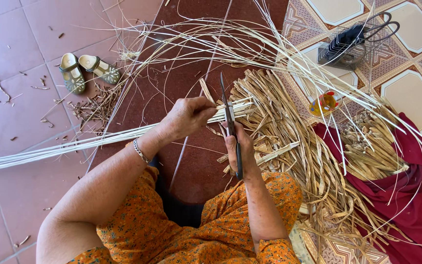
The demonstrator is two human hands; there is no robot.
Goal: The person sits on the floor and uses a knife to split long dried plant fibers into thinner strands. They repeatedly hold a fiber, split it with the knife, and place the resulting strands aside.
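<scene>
The left hand point(187, 117) is closed around a bundle of long, pale, thin cane strips point(74, 143), pinching it near its right-hand end; the strips trail far off to the left across the red tiled floor point(20, 58). The right hand point(238, 146) is clamped on the dark handle of a long narrow-bladed knife point(228, 115), blade pointing away from the person and laid across the strip ends just beside the left fingers.

As a judgement, the scraping or splitting is well under way but not finished: a thick heap of flat, tan, curled shavings and offcuts point(289, 146) lies to the right of the hands, and more of the same fills a dark red cloth point(416, 195) further right. Many fine pale strips fan out in arcs above the hands (whether these are finished or waiting I cannot tell). The bundle in hand looks only partly worked at its tip.

Well apart, at the upper left, a pair of olive-green sandals point(86, 71) sits beside small brown scraps; at the upper right a dark wire basket holding black-handled scissors point(355, 41) stands on the patterned tiles
</scene>
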